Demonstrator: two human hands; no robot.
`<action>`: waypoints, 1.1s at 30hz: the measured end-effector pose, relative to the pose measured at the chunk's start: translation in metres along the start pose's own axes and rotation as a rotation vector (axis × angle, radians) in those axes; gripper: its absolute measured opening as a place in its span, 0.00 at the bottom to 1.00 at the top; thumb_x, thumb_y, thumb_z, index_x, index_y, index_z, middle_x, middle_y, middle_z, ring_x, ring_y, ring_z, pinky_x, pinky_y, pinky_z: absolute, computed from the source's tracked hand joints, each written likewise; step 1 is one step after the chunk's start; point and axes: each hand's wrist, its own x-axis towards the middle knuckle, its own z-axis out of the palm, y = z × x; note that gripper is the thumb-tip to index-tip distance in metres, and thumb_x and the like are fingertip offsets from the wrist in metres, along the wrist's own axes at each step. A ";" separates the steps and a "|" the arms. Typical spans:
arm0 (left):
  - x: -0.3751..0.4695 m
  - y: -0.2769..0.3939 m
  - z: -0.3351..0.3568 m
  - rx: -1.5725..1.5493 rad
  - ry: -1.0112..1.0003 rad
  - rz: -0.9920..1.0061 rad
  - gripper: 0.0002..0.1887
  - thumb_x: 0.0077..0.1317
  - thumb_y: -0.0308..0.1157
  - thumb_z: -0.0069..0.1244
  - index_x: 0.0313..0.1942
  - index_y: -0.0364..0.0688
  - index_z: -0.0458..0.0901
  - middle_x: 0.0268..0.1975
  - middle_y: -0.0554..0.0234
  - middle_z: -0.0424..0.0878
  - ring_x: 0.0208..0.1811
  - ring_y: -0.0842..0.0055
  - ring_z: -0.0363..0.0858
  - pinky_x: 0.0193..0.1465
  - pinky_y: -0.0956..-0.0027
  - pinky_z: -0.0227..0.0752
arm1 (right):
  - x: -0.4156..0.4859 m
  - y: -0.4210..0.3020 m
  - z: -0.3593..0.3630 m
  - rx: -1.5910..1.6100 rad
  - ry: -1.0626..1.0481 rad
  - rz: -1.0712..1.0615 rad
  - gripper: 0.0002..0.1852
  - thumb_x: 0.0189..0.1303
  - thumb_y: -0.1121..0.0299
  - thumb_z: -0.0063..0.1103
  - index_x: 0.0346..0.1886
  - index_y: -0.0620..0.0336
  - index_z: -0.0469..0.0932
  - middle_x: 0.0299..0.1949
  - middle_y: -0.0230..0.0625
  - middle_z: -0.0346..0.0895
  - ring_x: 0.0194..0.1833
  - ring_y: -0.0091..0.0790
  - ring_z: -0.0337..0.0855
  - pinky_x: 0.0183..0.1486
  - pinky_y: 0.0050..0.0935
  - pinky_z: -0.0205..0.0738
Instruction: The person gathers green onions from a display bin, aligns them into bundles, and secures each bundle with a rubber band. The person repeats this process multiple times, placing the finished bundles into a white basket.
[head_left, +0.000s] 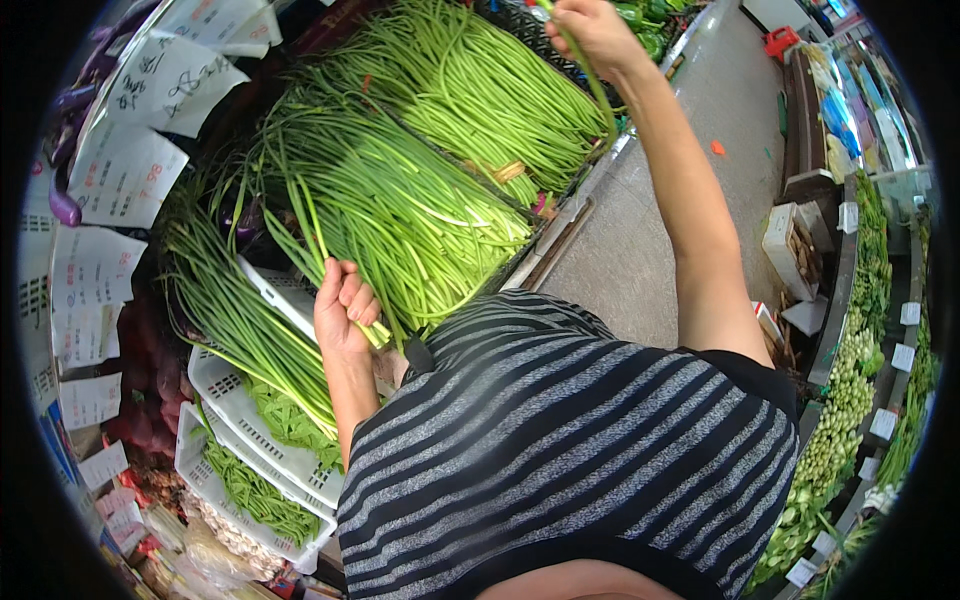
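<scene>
My left hand (346, 306) is closed around a small bunch of green stalks (376, 333), their pale cut ends sticking out below the fist and their leaves reaching up and left. Held high at the top, my right hand (596, 37) pinches a long green stalk or leaf (589, 71) that dangles past the wrist. Between the hands lies a pile of leafy garlic greens or chives (420, 202) in a dark crate. Behind it is a crate of thin green stems (495, 97), one bundle tied with a tan band (510, 172).
More long greens (247, 307) lie over white perforated baskets (259, 510) holding green pods (255, 487) and leaves. Price cards (124, 176) and eggplants (66, 199) line the left. Green peppers (651, 41) sit beyond my right hand. Across the tiled aisle (637, 247) stand vegetable shelves (836, 420).
</scene>
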 end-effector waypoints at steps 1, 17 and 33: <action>-0.001 0.000 0.001 -0.014 0.005 -0.004 0.16 0.69 0.40 0.37 0.35 0.34 0.71 0.15 0.73 0.59 0.10 0.85 0.55 0.09 0.79 0.50 | 0.013 0.013 0.005 -0.099 0.070 0.001 0.07 0.58 0.70 0.52 0.28 0.62 0.74 0.20 0.29 0.72 0.18 0.20 0.69 0.20 0.22 0.64; 0.002 -0.010 0.001 -0.018 0.120 0.020 0.15 0.69 0.40 0.39 0.33 0.36 0.71 0.14 0.73 0.59 0.10 0.85 0.54 0.09 0.78 0.49 | 0.082 0.150 0.061 -0.504 -0.039 -0.042 0.07 0.49 0.73 0.51 0.26 0.68 0.74 0.20 0.42 0.75 0.23 0.37 0.77 0.25 0.35 0.70; 0.005 -0.017 0.000 0.032 0.171 -0.029 0.14 0.67 0.41 0.41 0.33 0.37 0.72 0.14 0.74 0.58 0.10 0.85 0.54 0.10 0.79 0.48 | 0.017 0.160 0.120 -0.748 0.014 0.059 0.20 0.40 0.80 0.54 0.42 0.70 0.71 0.41 0.53 0.73 0.44 0.50 0.76 0.46 0.38 0.72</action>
